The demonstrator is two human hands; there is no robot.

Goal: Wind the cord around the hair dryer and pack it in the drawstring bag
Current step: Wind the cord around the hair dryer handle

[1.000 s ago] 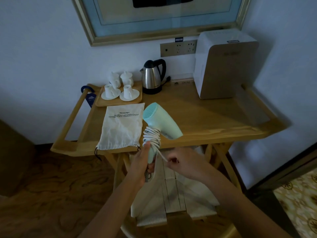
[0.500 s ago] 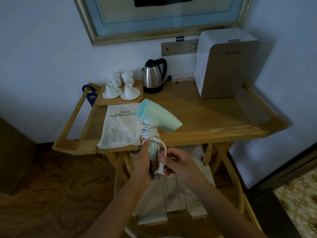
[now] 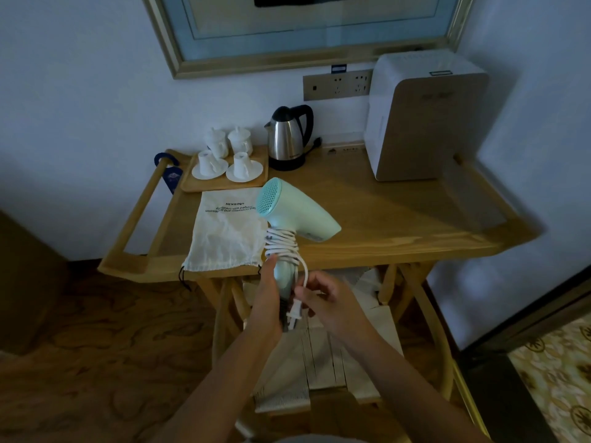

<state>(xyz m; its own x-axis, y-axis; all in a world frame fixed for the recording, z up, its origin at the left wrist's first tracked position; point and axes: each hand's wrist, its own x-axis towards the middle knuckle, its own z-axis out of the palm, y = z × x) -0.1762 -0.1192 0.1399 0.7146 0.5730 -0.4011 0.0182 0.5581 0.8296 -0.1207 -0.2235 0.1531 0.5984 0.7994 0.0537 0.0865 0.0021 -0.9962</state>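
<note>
Upright mint dryer (image 3: 295,212), cord-wrapped handle

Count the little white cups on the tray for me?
4, all on the wooden tray: two lidded white cups at the back, two upturned on saucers in front.

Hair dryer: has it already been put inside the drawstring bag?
No: the hair dryer is held upright by the left hand in front of the table, while the drawstring bag lies flat on it.
</note>
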